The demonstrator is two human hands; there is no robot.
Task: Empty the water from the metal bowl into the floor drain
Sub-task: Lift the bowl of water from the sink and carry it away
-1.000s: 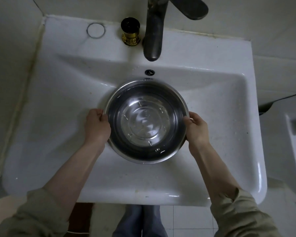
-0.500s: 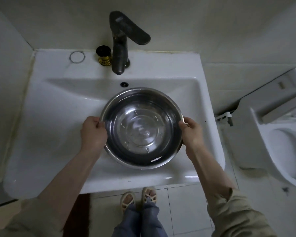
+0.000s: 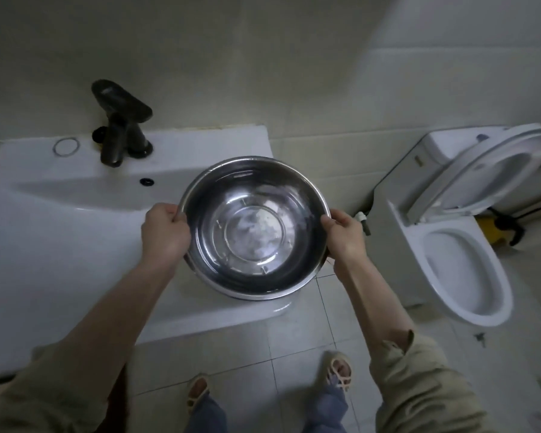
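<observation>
A round metal bowl [image 3: 255, 228] with water in it hangs level in the air over the right end of the white washbasin [image 3: 60, 220]. My left hand [image 3: 164, 234] grips its left rim and my right hand [image 3: 345, 239] grips its right rim. The water's surface ripples over the bowl's ringed bottom. No floor drain is visible on the tiled floor [image 3: 294, 335].
A dark tap [image 3: 119, 126] stands at the back of the washbasin. To the right is a white toilet [image 3: 463, 257] with its lid up. My sandalled feet [image 3: 338, 373] stand on the tiles below the bowl. Yellow and black items [image 3: 503, 226] lie behind the toilet.
Both hands have lifted the bowl out of the basin and carried it to the right, past the basin's right edge. My view has swung right, bringing the toilet in.
</observation>
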